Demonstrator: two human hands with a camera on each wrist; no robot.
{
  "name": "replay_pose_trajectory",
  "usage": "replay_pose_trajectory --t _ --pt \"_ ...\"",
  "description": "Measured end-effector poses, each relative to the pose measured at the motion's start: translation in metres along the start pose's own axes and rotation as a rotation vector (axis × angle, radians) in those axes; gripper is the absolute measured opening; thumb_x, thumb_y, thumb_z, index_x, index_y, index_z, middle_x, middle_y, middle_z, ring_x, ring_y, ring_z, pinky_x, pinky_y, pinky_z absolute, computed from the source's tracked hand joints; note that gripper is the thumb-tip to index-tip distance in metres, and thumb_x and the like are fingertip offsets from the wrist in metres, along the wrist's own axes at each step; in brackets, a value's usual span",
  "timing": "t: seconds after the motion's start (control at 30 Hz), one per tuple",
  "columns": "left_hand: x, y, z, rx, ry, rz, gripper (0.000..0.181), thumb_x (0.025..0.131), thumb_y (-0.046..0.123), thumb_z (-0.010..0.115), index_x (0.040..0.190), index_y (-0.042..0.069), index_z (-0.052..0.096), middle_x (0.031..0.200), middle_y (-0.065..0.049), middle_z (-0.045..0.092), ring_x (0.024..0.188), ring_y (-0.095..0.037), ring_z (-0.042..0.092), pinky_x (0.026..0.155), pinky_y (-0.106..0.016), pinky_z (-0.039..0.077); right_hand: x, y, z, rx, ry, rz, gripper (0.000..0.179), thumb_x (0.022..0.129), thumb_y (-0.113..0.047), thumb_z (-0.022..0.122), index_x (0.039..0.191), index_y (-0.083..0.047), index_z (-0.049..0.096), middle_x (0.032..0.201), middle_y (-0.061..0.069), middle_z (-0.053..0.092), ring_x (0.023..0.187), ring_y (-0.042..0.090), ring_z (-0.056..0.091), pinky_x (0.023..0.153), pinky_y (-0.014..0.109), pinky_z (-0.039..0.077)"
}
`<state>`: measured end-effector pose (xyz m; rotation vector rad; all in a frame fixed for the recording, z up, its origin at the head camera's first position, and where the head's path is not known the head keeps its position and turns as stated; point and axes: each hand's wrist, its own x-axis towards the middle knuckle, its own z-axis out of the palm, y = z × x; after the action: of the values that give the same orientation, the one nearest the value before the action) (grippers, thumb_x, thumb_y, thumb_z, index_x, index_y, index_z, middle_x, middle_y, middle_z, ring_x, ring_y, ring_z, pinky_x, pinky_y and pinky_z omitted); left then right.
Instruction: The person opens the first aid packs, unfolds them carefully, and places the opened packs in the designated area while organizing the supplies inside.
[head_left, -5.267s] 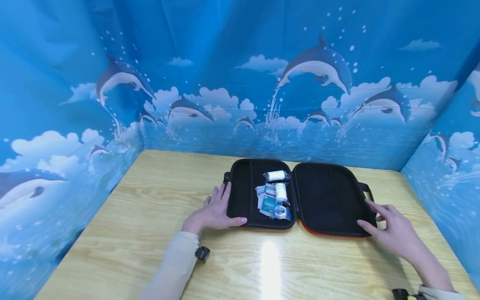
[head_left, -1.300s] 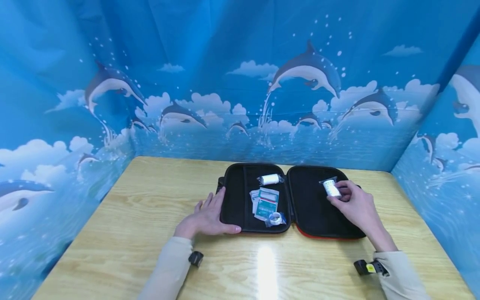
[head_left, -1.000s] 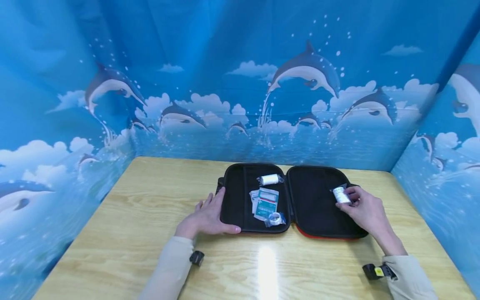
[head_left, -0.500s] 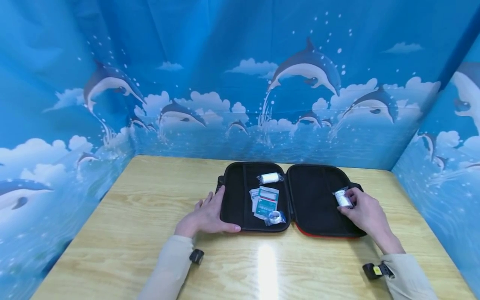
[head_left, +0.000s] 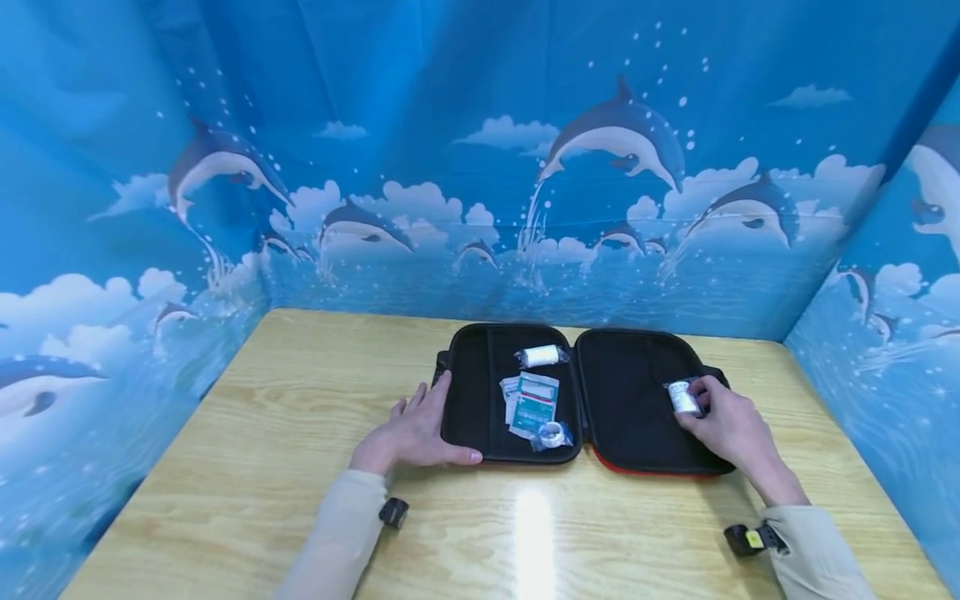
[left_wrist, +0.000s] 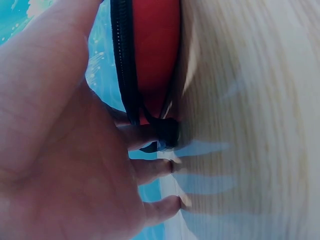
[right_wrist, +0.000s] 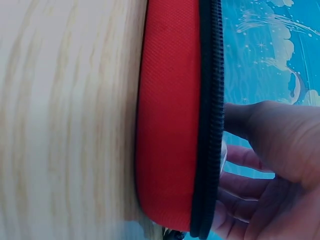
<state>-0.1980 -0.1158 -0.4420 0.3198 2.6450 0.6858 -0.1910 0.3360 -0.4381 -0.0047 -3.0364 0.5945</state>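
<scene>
An unzipped case (head_left: 622,417), black inside and red outside, lies spread flat on the table. My right hand (head_left: 731,425) pinches a white bandage roll (head_left: 683,397) in clear wrap, low over the right half near its outer edge. Spread along the left half's outer edge, my left hand (head_left: 412,429) touches the rim with straight fingers. In the left half lie another wrapped white roll (head_left: 542,357), green and white packets (head_left: 534,406) and a wrapped tape roll (head_left: 552,435). The right wrist view shows the red shell (right_wrist: 167,115), which mostly hides the roll.
The wooden table (head_left: 300,392) extends around the case, with bare wood to the left and in front. A blue dolphin-print curtain (head_left: 420,167) hangs behind and at both sides. The case has a black strap (left_wrist: 167,134) by my left fingers.
The bandage roll has gone from the left half to the outer part of the right half in my right hand. Over the last half second it has barely moved. My left hand has stayed at the rim.
</scene>
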Motion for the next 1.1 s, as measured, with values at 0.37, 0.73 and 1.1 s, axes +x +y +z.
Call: replay_pose_trajectory --t 0.37,0.73,1.1 --pt "-0.001 0.002 -0.001 0.023 -0.009 -0.002 0.135 0.075 0.069 0.079 0.166 0.015 -0.004 0.175 -0.009 0.001 0.161 -0.039 0.003 0.127 -0.065 0.008 0.002 -0.005 0.006 0.068 0.048 -0.034 0.039 0.083 -0.016 0.078 0.111 0.006 0.062 0.098 0.027 0.072 0.081 0.035 0.069 0.069 0.045 0.054" --pt "-0.001 0.001 -0.002 0.009 -0.02 0.011 0.135 0.076 0.069 0.079 0.166 0.013 -0.004 0.174 -0.01 0.001 0.161 -0.039 0.003 0.127 -0.065 0.008 0.001 -0.003 0.008 0.31 -0.073 0.04 0.042 0.099 -0.023 0.068 0.127 0.007 0.061 0.118 0.03 0.069 0.093 0.029 0.072 0.067 0.032 0.06" --pt "0.0 -0.001 -0.002 0.007 -0.028 0.007 0.136 0.075 0.07 0.078 0.165 0.016 -0.007 0.174 -0.009 -0.001 0.161 -0.037 0.0 0.127 -0.064 0.006 0.006 -0.019 0.012 0.368 -0.143 0.129 0.051 0.1 -0.034 0.066 0.128 0.007 0.055 0.12 0.031 0.068 0.095 0.026 0.068 0.072 0.026 0.051"
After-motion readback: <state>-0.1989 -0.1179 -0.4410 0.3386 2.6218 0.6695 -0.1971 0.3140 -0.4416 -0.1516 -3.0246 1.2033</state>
